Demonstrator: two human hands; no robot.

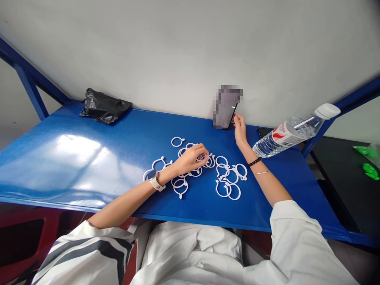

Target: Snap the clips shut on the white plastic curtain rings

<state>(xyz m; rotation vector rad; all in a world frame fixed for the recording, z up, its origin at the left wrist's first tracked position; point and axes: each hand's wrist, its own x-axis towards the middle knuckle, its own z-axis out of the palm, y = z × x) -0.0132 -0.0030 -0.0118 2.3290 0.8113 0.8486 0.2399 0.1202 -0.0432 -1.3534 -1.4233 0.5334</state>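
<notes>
My left hand [194,159], with a watch on the wrist, is over the middle of a scatter of thin white plastic rings. Its fingers are curled and pinch a white ring [211,160] near the fingertips; part of that ring is hidden. Each ring has a small tab on its rim, as on the ring [180,189] nearer the table edge. My right hand [240,130] reaches to the back, fingers closed at the right edge of a phone [224,109], which leans upright against the wall and is blurred out.
A clear water bottle [285,136] with a white cap stands right of my right forearm. A black plastic bag [103,106] lies at the back left of the blue table [118,158]. Blue frame bars rise at both sides. Green pieces [370,171] lie on a dark surface at far right.
</notes>
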